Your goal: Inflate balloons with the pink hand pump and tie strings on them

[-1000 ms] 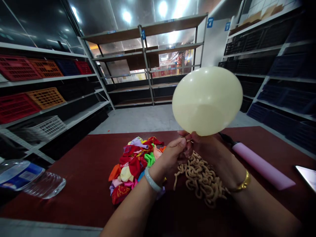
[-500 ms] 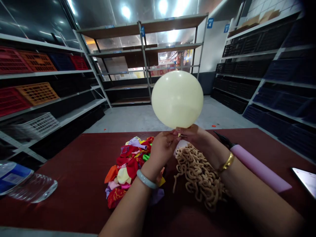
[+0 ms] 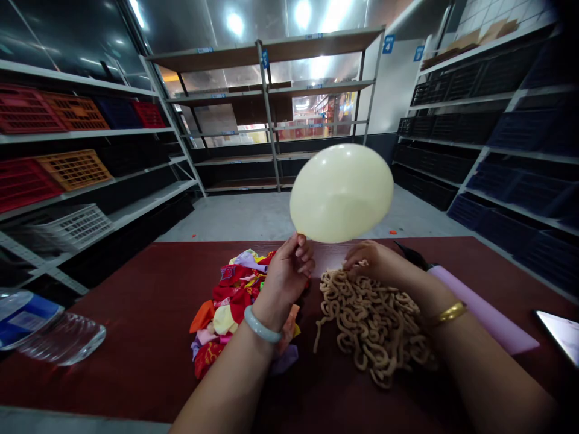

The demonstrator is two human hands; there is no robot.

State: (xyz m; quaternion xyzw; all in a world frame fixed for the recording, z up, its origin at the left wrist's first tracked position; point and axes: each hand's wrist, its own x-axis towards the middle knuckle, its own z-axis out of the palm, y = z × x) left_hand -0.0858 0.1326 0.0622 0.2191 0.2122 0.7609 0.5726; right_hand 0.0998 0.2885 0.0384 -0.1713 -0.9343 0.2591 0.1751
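A pale yellow inflated balloon (image 3: 342, 191) floats above the table's far edge, tilted to the right. My left hand (image 3: 292, 265) pinches its neck between thumb and fingertips. At the far end of a heap of tan, curly cord (image 3: 373, 322), my right hand (image 3: 380, 265) has its fingers curled down, with a bit of the cord showing at the fingertips. Left of the heap lies a pile of uninflated balloons (image 3: 226, 319) in red, yellow, orange, purple and green, partly covered by my left forearm.
A pink cylindrical tool with a black end (image 3: 482, 307) lies beyond my right wrist. A lit phone (image 3: 558, 334) rests at the right edge of the dark red table (image 3: 136, 337). On the left lies a clear water bottle (image 3: 54, 331). Shelves with crates (image 3: 75, 169) stand around.
My right hand has let go of the balloon's neck and moved right and down to the cord heap. My left hand still holds the balloon, which has tipped to the right.
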